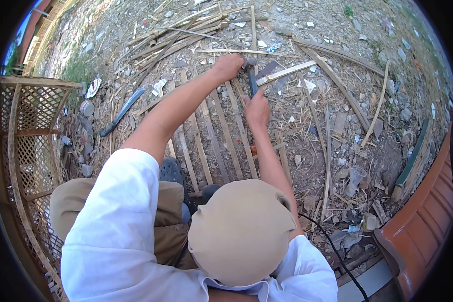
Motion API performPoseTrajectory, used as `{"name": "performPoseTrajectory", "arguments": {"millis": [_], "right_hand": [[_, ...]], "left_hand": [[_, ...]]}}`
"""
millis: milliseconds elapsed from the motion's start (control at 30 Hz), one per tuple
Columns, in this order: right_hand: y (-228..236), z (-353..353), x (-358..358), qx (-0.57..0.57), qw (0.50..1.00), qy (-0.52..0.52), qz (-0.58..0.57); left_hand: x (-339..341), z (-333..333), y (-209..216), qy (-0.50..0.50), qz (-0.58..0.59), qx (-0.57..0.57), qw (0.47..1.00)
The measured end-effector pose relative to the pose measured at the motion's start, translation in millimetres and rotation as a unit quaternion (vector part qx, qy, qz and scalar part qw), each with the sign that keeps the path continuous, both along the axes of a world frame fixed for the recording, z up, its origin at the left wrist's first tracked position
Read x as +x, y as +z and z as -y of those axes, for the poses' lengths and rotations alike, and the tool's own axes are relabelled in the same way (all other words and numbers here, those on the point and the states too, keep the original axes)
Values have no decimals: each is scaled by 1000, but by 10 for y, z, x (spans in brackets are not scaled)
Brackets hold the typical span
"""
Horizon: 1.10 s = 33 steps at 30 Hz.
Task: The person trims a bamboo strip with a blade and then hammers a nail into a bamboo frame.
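Observation:
My right hand (257, 107) is wrapped round the dark handle of a hammer (252, 80). The hammer's metal head lies beside my left hand (228, 67), which is closed at the far end of the slats. Whatever sits between my left fingers is hidden or too small to make out. Several narrow wooden slats (231, 146) lie side by side with gaps between them, running from near my feet toward my hands. A pale wooden strip (287, 72) slants away to the right of the hammer.
Loose sticks (186, 38) are heaped at the far left. A machete-like tool (122, 111) lies on the stony ground nearer me. A lattice panel (32, 146) stands at the left edge, an orange-brown plastic chair (418, 221) at the right. A black cable (334, 246) runs at lower right.

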State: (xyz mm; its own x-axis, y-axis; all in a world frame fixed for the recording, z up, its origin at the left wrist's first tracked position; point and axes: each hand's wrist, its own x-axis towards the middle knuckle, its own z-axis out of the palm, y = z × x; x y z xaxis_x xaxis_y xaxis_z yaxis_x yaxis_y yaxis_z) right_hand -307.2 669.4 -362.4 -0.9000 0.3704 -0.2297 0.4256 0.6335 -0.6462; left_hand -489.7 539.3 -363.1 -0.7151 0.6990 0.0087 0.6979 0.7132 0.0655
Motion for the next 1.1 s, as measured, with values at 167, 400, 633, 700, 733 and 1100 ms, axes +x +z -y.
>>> {"name": "performPoseTrajectory", "arguments": {"millis": [167,400,633,700,733,1100], "right_hand": [[-3,-23,0,-4,1000,-8,2],[-119,-107,4,9,999,-30,-15],[-62,11,-14,14,1000,-22,-17],[-28,47,-38,9,1000,-16,-15],[-52,13,-24,13,1000,-18,-11],[-76,100,-71,28,999,4,-19]], "left_hand": [[-107,-230,135,-29,-7,-75,997],[-93,-336,234,-92,2,-135,987],[-235,-200,36,-54,8,-97,994],[-266,-175,-3,-41,4,-90,995],[-229,-247,-7,-37,10,-81,996],[-892,50,294,-69,164,61,982]]}}
